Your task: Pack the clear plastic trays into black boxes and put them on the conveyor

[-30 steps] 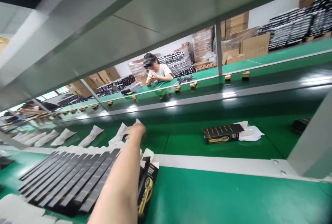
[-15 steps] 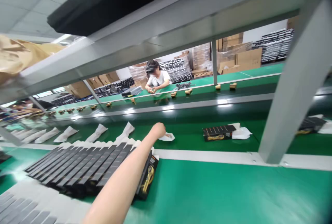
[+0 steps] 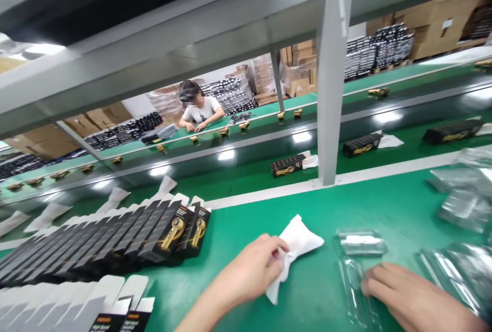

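My left hand (image 3: 261, 265) pinches a white wrapped packet (image 3: 302, 240) just above the green worktop, its fingers closed on the near end. What is inside the wrapping is hidden. To the right, my right hand (image 3: 403, 291) has its fingers curled at the edge of a clear plastic blister tray (image 3: 350, 275), and its thumb is not visible. Left of my hands stands a row of black printed boxes (image 3: 165, 232) with white flaps up. A nearer row of boxes (image 3: 119, 316) shows at the bottom left.
More clear plastic trays (image 3: 457, 270) lie at the right. Behind a metal rail (image 3: 246, 198), a green conveyor (image 3: 234, 178) carries white packets and black boxes. A grey post (image 3: 329, 91) rises in front of me. Across the line sits a co-worker (image 3: 202, 109), near gold-coloured devices (image 3: 224, 131).
My left hand has come back from the conveyor to the worktop with the white packet. My right hand has entered view at the plastic tray. The view has swung right.
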Demonstrator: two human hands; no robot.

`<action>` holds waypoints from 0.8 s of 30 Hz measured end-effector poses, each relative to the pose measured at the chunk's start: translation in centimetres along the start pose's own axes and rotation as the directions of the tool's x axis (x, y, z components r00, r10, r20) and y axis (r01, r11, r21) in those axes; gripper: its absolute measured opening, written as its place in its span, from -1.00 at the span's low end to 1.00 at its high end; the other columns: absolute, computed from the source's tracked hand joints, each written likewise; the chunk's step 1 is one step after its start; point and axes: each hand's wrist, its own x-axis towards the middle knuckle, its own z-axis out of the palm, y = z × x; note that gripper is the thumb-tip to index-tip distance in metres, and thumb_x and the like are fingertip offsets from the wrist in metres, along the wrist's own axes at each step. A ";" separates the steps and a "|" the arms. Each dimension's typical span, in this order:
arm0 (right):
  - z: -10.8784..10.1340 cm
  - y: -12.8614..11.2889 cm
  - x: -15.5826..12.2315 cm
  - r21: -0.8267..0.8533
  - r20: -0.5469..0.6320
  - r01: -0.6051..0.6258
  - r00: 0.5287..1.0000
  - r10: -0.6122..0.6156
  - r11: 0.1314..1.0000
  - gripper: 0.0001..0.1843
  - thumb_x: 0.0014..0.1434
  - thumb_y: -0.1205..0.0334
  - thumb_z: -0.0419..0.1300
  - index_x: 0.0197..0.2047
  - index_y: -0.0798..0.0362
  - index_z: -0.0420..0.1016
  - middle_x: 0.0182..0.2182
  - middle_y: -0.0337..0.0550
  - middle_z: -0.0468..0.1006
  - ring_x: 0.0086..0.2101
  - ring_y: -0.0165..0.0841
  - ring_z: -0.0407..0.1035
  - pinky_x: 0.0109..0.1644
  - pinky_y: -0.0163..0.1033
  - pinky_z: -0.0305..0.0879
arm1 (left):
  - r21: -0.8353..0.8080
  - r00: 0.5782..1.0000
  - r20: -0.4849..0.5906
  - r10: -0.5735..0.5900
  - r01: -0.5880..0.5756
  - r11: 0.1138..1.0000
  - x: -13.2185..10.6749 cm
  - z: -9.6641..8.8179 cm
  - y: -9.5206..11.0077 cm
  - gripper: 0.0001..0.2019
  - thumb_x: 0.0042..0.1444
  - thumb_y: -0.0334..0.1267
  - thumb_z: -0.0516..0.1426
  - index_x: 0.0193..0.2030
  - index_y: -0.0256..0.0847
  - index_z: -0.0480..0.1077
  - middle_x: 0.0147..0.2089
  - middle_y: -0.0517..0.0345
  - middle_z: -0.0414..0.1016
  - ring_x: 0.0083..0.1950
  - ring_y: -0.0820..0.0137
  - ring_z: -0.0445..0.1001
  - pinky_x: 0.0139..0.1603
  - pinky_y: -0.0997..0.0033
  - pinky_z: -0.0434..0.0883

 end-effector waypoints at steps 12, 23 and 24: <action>1.7 -3.1 -0.1 -0.245 -0.261 -0.480 0.869 0.420 0.842 -0.55 0.28 -0.08 -0.11 -0.03 0.04 0.38 -0.13 0.03 0.47 -0.22 -0.15 0.46 -0.31 -0.09 0.49 | 0.002 0.982 -0.181 -0.051 0.052 0.999 3.9 5.1 0.3 -0.75 0.04 -0.21 0.09 -0.21 -0.33 0.42 -0.14 -0.18 0.40 -0.05 0.02 0.34 0.02 0.04 0.21; 1.4 -3.9 0.6 0.143 -0.139 -0.498 0.846 0.515 0.855 -0.63 0.30 0.02 -0.06 0.13 -0.12 0.25 0.02 -0.10 0.38 -0.02 -0.23 0.35 -0.02 -0.13 0.41 | -0.988 0.932 -0.051 -0.359 0.005 0.155 2.0 8.5 2.7 -0.52 0.10 0.01 0.11 0.08 -0.20 0.18 -0.35 0.17 0.43 -0.45 0.46 0.38 -0.39 0.48 0.34; 0.6 -4.2 1.1 0.217 -0.140 -0.507 0.830 0.540 0.834 -0.62 0.31 0.04 -0.08 0.16 -0.16 0.20 0.06 -0.13 0.35 0.02 -0.25 0.32 0.01 -0.15 0.39 | -0.993 0.932 -0.068 -0.357 -0.029 0.112 2.0 9.4 3.2 -0.50 0.07 -0.09 0.15 0.11 -0.19 0.15 -0.27 0.14 0.46 -0.37 0.43 0.42 -0.31 0.46 0.37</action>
